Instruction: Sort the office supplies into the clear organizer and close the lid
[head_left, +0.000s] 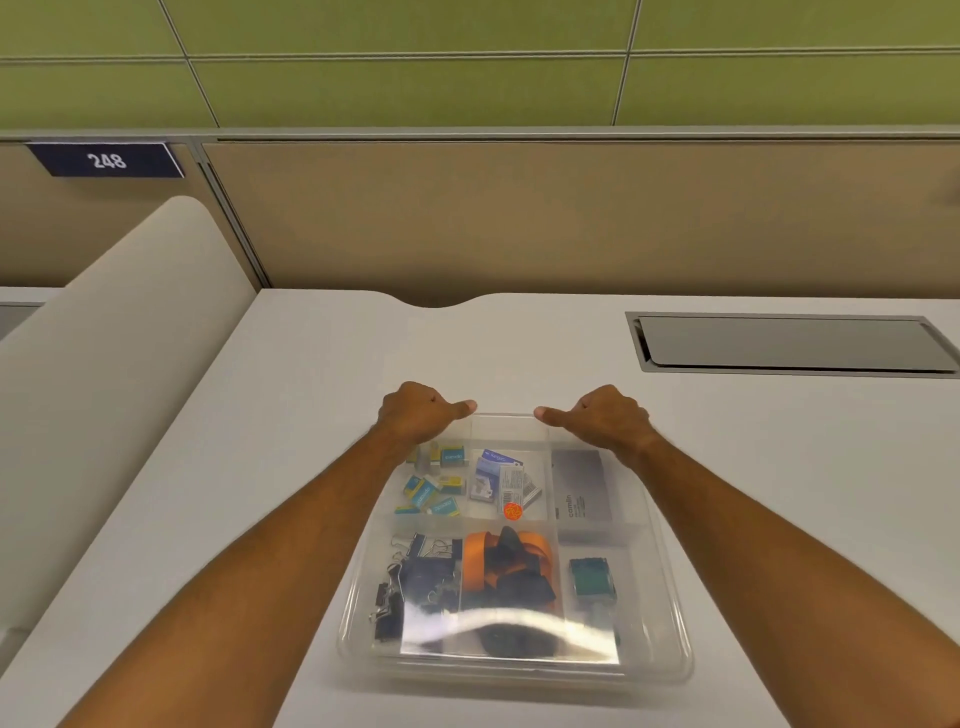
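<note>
Both hands (511, 415) grip the clear plastic organizer (670, 613).

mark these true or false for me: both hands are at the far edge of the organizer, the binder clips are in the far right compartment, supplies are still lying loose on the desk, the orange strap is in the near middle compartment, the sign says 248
1. Both hands are at the far edge of the clear organizer. True: the left hand and right hand sit there, thumbs pointing inward along the lid.
2. The binder clips are in the far right compartment. False: they are in the near left one.
3. Supplies lie loose on the desk. False: none is visible outside the organizer.
4. The orange strap is in the near middle compartment. True.
5. The sign reads 248. True.
</note>
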